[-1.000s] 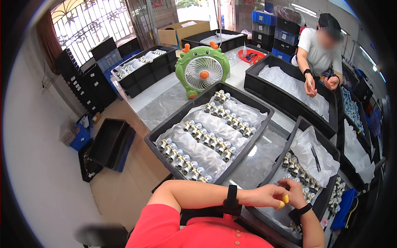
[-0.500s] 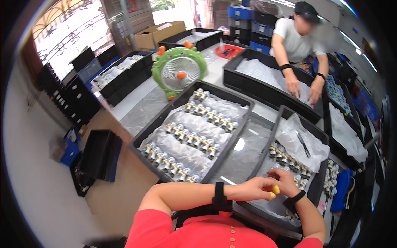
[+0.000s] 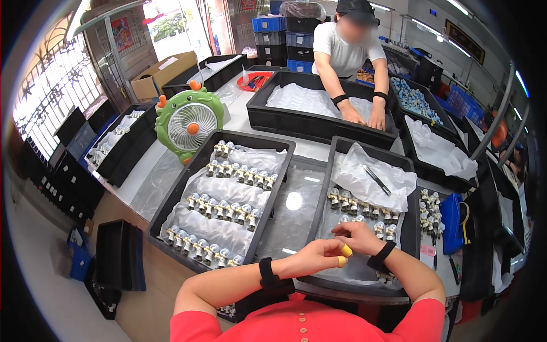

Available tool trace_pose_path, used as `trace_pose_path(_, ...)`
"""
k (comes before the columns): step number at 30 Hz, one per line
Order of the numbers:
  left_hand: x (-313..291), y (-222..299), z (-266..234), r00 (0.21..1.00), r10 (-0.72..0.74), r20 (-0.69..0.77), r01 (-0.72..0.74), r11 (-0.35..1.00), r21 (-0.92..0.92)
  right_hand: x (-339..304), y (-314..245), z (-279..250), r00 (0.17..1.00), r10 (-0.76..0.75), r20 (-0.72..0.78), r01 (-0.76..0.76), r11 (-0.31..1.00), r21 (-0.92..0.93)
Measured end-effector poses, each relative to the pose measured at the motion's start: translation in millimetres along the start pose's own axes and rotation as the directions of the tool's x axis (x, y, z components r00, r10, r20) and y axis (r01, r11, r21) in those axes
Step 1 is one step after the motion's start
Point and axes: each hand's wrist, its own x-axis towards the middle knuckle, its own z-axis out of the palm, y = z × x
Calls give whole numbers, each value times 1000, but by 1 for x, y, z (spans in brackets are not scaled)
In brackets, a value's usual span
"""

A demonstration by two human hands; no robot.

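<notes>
Loosely, the left hand (image 3: pixel 319 256) hangs half open, two yellow finger covers (image 3: pixel 346 249) on it, nothing seen between its tips; beside it the right hand (image 3: pixel 359 237) is bent, its hold unclear. Under both, in the near right tray (image 3: pixel 393 159), lie small figures (image 3: pixel 345 200), probably light, stiff and easily scratched, best pinched round the body; overlap hides their count. Farther, one pen (image 3: pixel 376 180) rests on paper (image 3: pixel 400 187). The tray to the left (image 3: pixel 272 200) holds four rows.

No readable text, dark framed wall sign (image 3: pixel 464 43), any lettering seemingly too small
</notes>
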Motion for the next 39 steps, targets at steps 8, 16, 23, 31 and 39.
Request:
trace_pose_path(8, 0, -7, -5, 999, 13, 42, -14, 999, 28, 3, -2, 3, 999, -16, 38, 17, 999, -29)
trace_pose_path(16, 1, -8, -5, 999, -18, 27, 17, 999, 39, -4, -4, -6, 999, -31, -22, 30, 999, -11)
trace_pose_path(23, -5, 2, -5, 995, -95, 12, 95, 995, 8, -12, -23, -41, 1000, -6, -17, 5, 998, -67)
trace_pose_path(31, -3, -2, -4, 996, -88, 9, 88, 996, 24, -2, 19, -109, 952, 160, -262, -212, 960, -181)
trace_pose_path(39, -1, -5, -8, 996, -82, 37, 82, 996, 24, 38, 81, -106, 924, 59, -377, -243, 853, -462)
